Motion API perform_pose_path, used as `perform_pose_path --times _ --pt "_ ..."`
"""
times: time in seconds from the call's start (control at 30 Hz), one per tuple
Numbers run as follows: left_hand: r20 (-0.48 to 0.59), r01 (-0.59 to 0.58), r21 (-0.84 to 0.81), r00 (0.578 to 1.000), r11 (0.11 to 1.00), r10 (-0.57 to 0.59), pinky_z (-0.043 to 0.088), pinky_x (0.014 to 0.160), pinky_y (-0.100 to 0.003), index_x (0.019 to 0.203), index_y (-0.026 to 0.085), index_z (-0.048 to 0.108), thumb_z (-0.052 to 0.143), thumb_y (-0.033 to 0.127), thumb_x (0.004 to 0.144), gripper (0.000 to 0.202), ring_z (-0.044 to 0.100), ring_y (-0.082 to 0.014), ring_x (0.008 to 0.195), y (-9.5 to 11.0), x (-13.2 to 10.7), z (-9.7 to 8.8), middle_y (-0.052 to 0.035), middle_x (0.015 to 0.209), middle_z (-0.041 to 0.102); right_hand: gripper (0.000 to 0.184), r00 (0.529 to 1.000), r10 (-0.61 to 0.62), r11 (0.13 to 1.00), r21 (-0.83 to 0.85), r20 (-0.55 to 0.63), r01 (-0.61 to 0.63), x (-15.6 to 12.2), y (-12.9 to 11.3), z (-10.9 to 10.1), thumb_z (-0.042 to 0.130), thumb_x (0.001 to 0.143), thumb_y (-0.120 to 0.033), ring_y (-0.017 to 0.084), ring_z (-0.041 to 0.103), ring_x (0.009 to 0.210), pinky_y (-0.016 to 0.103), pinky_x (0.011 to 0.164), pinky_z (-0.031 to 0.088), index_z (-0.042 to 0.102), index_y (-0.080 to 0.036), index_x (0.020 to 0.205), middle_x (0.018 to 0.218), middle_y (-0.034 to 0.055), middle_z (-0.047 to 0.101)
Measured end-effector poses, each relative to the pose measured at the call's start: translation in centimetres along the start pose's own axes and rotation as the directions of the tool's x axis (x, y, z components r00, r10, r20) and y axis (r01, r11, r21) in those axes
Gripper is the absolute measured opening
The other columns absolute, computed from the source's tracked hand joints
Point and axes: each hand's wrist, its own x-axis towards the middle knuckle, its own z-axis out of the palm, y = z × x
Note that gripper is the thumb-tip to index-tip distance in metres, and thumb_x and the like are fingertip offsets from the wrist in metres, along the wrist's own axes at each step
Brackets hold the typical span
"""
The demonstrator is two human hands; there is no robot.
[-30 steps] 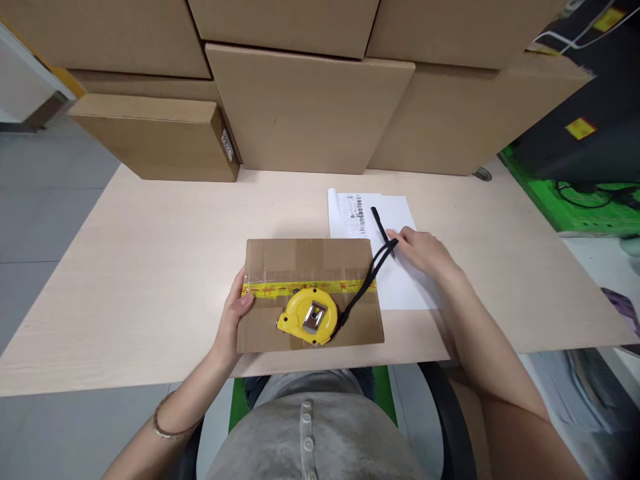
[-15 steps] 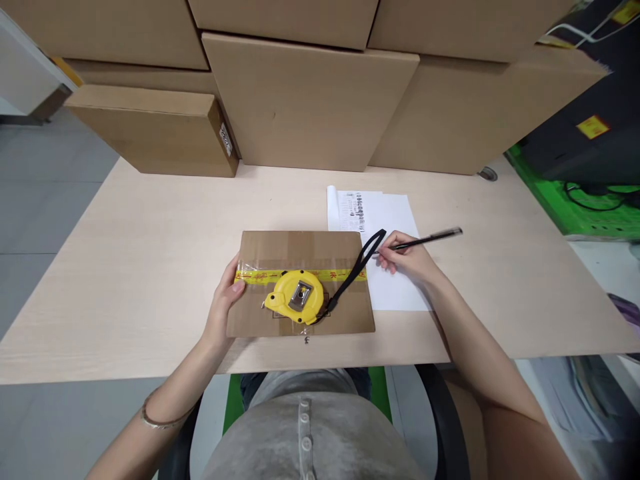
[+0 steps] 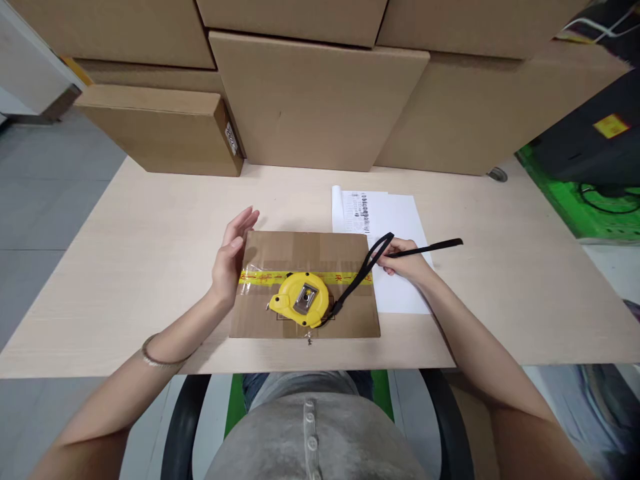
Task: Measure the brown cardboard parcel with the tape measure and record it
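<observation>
In front of me on the table lies a flat cardboard box [image 3: 270, 250] with a strip of yellow printed tape across it. On top rests a yellow tape measure [image 3: 293, 293], its black wrist strap [image 3: 357, 280] trailing past the box's right edge. My left hand [image 3: 233, 257] is at the box's upper left side, fingers stretched out and thumb apart. A black pen [image 3: 433, 247] is pinched in my right hand [image 3: 405, 259], over white paper sheets [image 3: 400, 293]. Part of the paper is hidden behind the box; one sheet has printed text.
Large cardboard boxes [image 3: 310, 100] stand along the table's far side. A smaller carton [image 3: 160, 133] with a label is at the back left. To the right is a green surface [image 3: 560, 200] with dark equipment and cables. The table's [image 3: 125, 320] front edge is close to my body.
My left hand has gone from gripping the box's left edge to an opened pose farther up that side. My right hand still holds the pen, which has tilted slightly. The view has shifted a little.
</observation>
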Motion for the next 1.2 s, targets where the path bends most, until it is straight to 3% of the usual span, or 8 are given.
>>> perform_pose_path --times 0.17,0.37,0.57,0.8,1.2 --pt "0.038 -0.041 0.004 0.998 0.999 0.041 0.039 0.123 -0.047 0.125 0.03 0.077 0.071 0.054 0.08 0.051 0.059 -0.0326 0.14 -1.9 1.7 -0.6 -0.0047 0.136 0.075 0.04 1.0 0.001 1.0 -0.006 -0.01 -0.001 0.1 0.3 0.0 0.089 0.066 -0.042 0.009 0.046 0.037 0.023 0.035 0.035 0.055 -0.023 0.058 0.047 -0.003 0.058" --pt "0.092 0.117 -0.011 0.989 0.993 -0.115 0.053 0.098 -0.043 0.117 0.027 0.079 0.071 0.052 0.079 0.047 0.065 -0.0314 0.118 -1.1 0.8 -0.2 -0.0067 0.12 0.078 0.04 1.0 0.009 1.0 -0.001 -0.016 -0.009 0.0 0.2 -0.1 0.089 0.066 -0.044 0.01 0.048 0.038 0.023 0.035 0.035 0.056 -0.023 0.059 0.048 -0.0019 0.059" --pt "0.061 0.206 -0.005 0.977 0.979 -0.205 0.053 0.076 -0.036 0.106 0.025 0.08 0.074 0.055 0.075 0.044 0.064 -0.0257 0.095 -0.6 0.7 0.1 -0.0061 0.108 0.074 0.038 1.0 0.025 1.0 -0.007 -0.018 -0.025 0.0 0.1 -0.1 0.089 0.065 -0.041 0.009 0.048 0.038 0.023 0.036 0.037 0.056 -0.023 0.059 0.048 -0.0021 0.06" --pt "0.051 0.256 0.023 0.965 0.966 -0.257 0.051 0.075 -0.037 0.102 0.023 0.078 0.073 0.057 0.073 0.045 0.062 -0.0268 0.094 -0.4 0.8 0.1 -0.0065 0.104 0.073 0.038 0.999 0.03 0.999 -0.019 -0.014 -0.03 -0.1 -0.1 -0.1 0.088 0.066 -0.04 0.01 0.048 0.038 0.024 0.037 0.036 0.054 -0.023 0.057 0.048 -0.0018 0.06" --pt "0.059 0.217 0.155 0.972 0.964 -0.228 0.048 0.079 -0.039 0.1 0.021 0.073 0.065 0.057 0.08 0.043 0.061 -0.0292 0.094 -0.2 0.6 -0.2 -0.0086 0.105 0.072 0.037 1.0 0.014 0.999 -0.033 -0.015 -0.014 -0.2 0.3 -0.4 0.086 0.067 -0.04 0.01 0.046 0.038 0.025 0.038 0.035 0.053 -0.024 0.057 0.047 -0.0024 0.057"
